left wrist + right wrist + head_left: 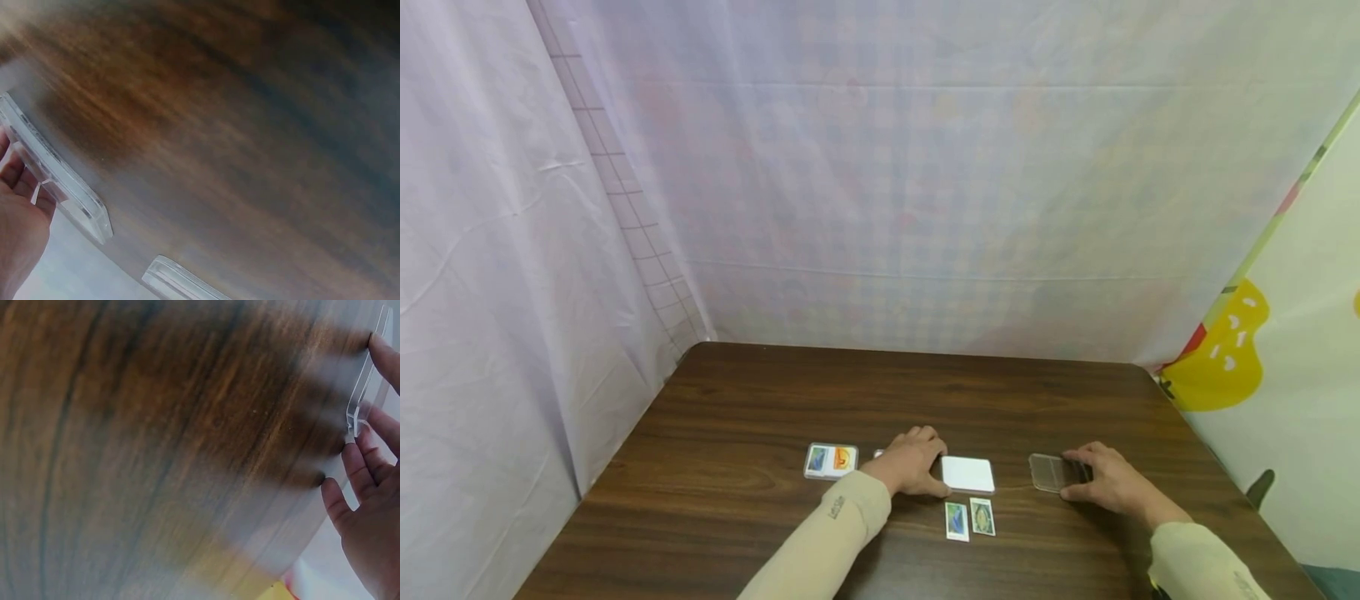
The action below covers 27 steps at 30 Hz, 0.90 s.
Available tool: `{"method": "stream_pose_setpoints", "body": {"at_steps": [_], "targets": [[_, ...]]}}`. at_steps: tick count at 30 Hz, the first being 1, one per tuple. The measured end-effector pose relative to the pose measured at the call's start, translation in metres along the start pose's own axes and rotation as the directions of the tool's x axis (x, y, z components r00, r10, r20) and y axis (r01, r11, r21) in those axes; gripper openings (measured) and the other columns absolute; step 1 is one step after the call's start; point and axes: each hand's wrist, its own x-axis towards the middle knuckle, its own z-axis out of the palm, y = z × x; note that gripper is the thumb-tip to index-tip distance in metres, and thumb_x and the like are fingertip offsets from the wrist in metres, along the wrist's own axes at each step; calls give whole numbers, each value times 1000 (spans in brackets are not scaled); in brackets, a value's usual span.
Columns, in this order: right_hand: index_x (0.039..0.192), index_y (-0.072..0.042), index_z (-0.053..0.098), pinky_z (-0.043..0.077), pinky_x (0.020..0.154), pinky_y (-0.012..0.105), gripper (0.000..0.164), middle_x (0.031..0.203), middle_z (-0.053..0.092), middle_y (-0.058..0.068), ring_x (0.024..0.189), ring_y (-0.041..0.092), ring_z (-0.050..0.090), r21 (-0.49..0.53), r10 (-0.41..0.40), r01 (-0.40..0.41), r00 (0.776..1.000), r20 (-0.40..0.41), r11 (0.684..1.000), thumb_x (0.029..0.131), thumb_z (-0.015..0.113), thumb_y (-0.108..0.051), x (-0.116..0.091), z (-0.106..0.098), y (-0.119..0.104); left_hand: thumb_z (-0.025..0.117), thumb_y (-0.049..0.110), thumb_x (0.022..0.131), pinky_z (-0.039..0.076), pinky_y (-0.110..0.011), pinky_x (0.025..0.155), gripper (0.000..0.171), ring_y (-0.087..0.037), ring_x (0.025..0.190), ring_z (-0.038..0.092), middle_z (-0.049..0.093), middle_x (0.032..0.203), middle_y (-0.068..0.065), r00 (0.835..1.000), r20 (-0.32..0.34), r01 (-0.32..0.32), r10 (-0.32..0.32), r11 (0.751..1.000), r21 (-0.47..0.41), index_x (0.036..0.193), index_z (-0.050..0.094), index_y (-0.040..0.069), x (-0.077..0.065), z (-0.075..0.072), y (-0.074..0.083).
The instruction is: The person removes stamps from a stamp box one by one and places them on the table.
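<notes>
On the table lies a flat white-faced case (967, 473), which my left hand (913, 462) holds at its left edge, thumb near the front corner and fingers near the back. A clear-rimmed case (59, 169) lies close to the left hand's fingers in the left wrist view. To the right, my right hand (1105, 479) grips a clear plastic cover (1051, 472) by its right side. Its edge (359, 387) appears between the thumb and fingers in the right wrist view. Two small picture stamps lie in front of the white case: a blue-green one (957, 521) and an oval-patterned one (982, 517).
A clear case with a blue-green picture and an orange emblem (831, 461) sits left of my left hand. Another case's corner (877, 453) shows beside the wrist, mostly hidden. White curtains (925, 183) hang behind and beside the brown wooden table (737, 400).
</notes>
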Motion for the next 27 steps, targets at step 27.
{"method": "stream_pose_setpoints", "body": {"at_steps": [27], "targets": [[120,6,63,48,83,52,68,113,59,21,98,34,58,42,-16,19,996,-84,999,74,85,-39,0,1,-17,71,54,84,32,-36,111,68,-20,130,44,51,135,0,999,-37,31,-36,992,-125,139,53,17,9,-7,0]]}}
